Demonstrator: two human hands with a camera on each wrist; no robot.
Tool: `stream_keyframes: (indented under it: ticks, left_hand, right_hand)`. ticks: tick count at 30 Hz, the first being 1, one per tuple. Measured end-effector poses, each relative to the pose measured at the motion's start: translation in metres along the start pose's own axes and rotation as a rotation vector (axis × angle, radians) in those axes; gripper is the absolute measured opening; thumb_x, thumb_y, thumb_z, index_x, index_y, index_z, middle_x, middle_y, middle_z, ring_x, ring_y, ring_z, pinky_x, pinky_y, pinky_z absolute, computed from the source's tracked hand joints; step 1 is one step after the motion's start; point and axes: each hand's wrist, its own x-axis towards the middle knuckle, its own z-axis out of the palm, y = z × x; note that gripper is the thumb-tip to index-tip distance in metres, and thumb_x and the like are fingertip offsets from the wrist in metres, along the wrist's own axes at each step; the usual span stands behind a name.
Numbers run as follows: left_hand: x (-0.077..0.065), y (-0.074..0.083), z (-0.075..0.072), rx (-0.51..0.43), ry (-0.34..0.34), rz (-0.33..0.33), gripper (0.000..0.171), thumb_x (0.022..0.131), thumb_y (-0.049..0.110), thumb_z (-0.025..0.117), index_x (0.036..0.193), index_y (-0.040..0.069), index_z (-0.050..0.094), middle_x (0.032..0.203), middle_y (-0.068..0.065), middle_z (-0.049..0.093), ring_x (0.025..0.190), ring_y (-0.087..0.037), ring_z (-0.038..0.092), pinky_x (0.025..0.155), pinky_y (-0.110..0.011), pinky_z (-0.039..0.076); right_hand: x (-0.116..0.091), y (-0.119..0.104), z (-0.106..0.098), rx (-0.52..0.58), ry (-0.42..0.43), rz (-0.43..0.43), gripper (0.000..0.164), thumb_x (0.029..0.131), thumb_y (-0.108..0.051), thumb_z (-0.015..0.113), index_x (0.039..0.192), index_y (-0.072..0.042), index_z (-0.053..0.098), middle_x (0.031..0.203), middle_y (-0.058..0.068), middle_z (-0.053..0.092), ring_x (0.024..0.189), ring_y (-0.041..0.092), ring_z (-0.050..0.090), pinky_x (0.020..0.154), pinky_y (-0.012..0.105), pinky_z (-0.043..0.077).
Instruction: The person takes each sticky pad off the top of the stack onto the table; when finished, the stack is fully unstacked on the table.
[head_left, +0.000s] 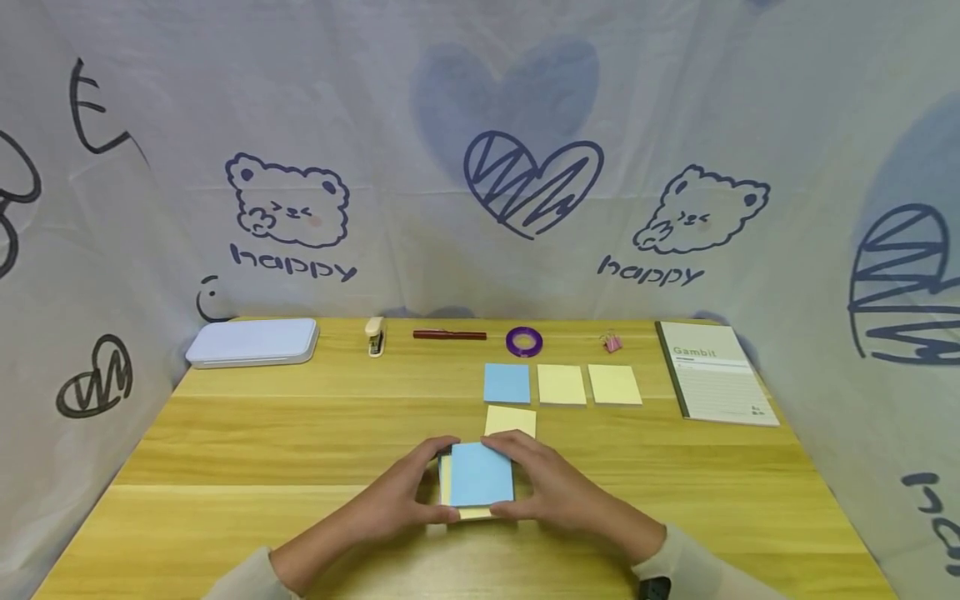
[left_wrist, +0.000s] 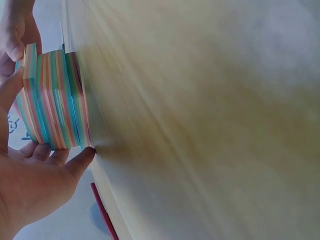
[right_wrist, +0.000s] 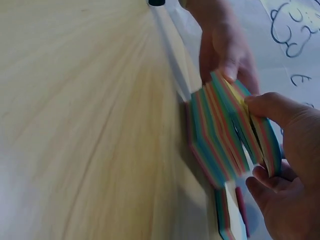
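Observation:
A tall pile of sticky note pads (head_left: 482,475) stands near the table's front, a blue pad uppermost and pale yellow edges showing beneath. Its striped, many-coloured sides appear in the left wrist view (left_wrist: 55,100). My left hand (head_left: 401,493) grips the pile from the left, thumb at the near side and fingers at the far side. From the right, my right hand (head_left: 553,485) pinches the top pads (right_wrist: 250,125), thumb near and fingers far. The pads sit slightly out of line with each other. Just behind the pile lies a yellow pad (head_left: 512,421), partly covered by the right hand.
Farther back lie a blue pad (head_left: 507,383) and two yellow pads (head_left: 562,385). Along the rear edge are a pale case (head_left: 252,342), stapler (head_left: 375,336), dark red pen (head_left: 450,335), purple tape roll (head_left: 524,342), pink binder clip (head_left: 612,342) and notebook (head_left: 716,375). Cloth walls surround the table.

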Motion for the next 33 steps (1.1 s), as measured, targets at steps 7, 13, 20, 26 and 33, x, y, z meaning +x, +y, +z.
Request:
stream_keyframes:
  ticks: [7, 13, 20, 26, 33]
  left_hand:
    - [0.0, -0.001, 0.001, 0.027, 0.004, 0.003, 0.079, 0.086, 0.037, 0.084, 0.151, 0.012, 0.044, 0.148, -0.001, 0.052, 0.143, -0.03, 0.044, 0.116, -0.06, 0.035]
    - [0.001, -0.001, 0.0, 0.045, 0.005, 0.017, 0.073, 0.086, 0.033, 0.085, 0.147, 0.016, 0.05, 0.142, 0.004, 0.053, 0.137, -0.025, 0.047, 0.114, -0.059, 0.037]
    - [0.001, 0.001, 0.0, 0.063, -0.003, 0.036, 0.073, 0.088, 0.035, 0.083, 0.149, 0.013, 0.049, 0.148, 0.0, 0.051, 0.141, -0.029, 0.044, 0.115, -0.06, 0.035]
    - [0.001, 0.0, 0.001, 0.075, -0.003, 0.065, 0.072, 0.089, 0.037, 0.081, 0.149, 0.012, 0.05, 0.148, -0.002, 0.052, 0.139, -0.031, 0.046, 0.114, -0.061, 0.037]
    - [0.001, 0.0, 0.0, 0.086, -0.001, 0.063, 0.072, 0.09, 0.037, 0.081, 0.15, 0.012, 0.049, 0.148, -0.002, 0.051, 0.14, -0.03, 0.046, 0.114, -0.061, 0.038]
  right_hand:
    - [-0.02, 0.018, -0.024, -0.001, 0.073, 0.05, 0.081, 0.088, -0.034, 0.084, 0.155, -0.012, 0.046, 0.152, 0.004, 0.049, 0.141, 0.032, 0.048, 0.113, 0.058, 0.041]
    - [-0.034, 0.047, -0.046, -0.022, 0.131, 0.102, 0.082, 0.087, -0.03, 0.085, 0.156, -0.011, 0.044, 0.154, 0.009, 0.048, 0.139, 0.035, 0.049, 0.113, 0.058, 0.042]
    - [-0.045, 0.084, -0.063, -0.084, 0.171, 0.181, 0.083, 0.087, -0.035, 0.084, 0.155, -0.01, 0.044, 0.154, 0.017, 0.048, 0.14, 0.042, 0.046, 0.115, 0.06, 0.038]
    - [-0.049, 0.104, -0.064, -0.096, 0.143, 0.212, 0.082, 0.088, -0.039, 0.083, 0.156, -0.011, 0.044, 0.156, 0.017, 0.046, 0.142, 0.043, 0.043, 0.115, 0.064, 0.035]
    - [-0.047, 0.111, -0.061, -0.138, 0.107, 0.174, 0.081, 0.089, -0.037, 0.082, 0.156, -0.01, 0.044, 0.159, 0.018, 0.04, 0.143, 0.045, 0.04, 0.114, 0.066, 0.036]
